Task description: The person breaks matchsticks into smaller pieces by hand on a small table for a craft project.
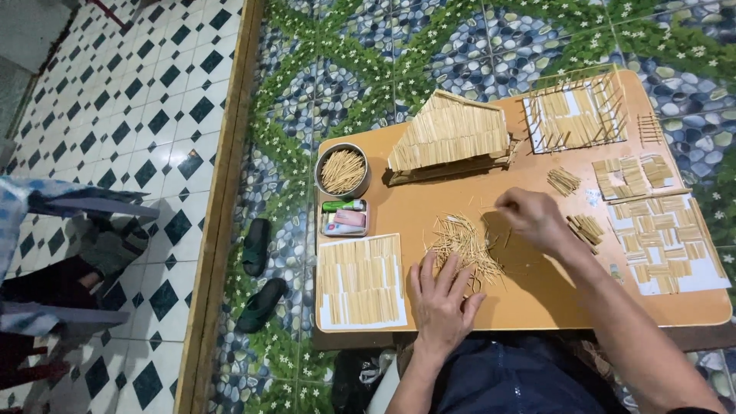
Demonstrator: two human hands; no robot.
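Observation:
My left hand (442, 299) lies flat on the tan table (529, 303), fingers spread, its tips touching a loose heap of toothpicks (462, 244). My right hand (533, 218) hovers at the heap's right edge with fingers curled and pinched; whether it holds a stick is too small to tell. Behind the heap stands a small house roof built of sticks (451, 136). A white sheet covered with rows of glued sticks (360, 280) lies to the left of my left hand.
A round tin of toothpicks (343, 172) and a small tray with glue tubes (345, 218) sit at the table's left. A stick frame (576, 115), small stick panels (631, 175) and another panel sheet (665, 241) lie right. Two dark sandals (257, 276) rest on the floor.

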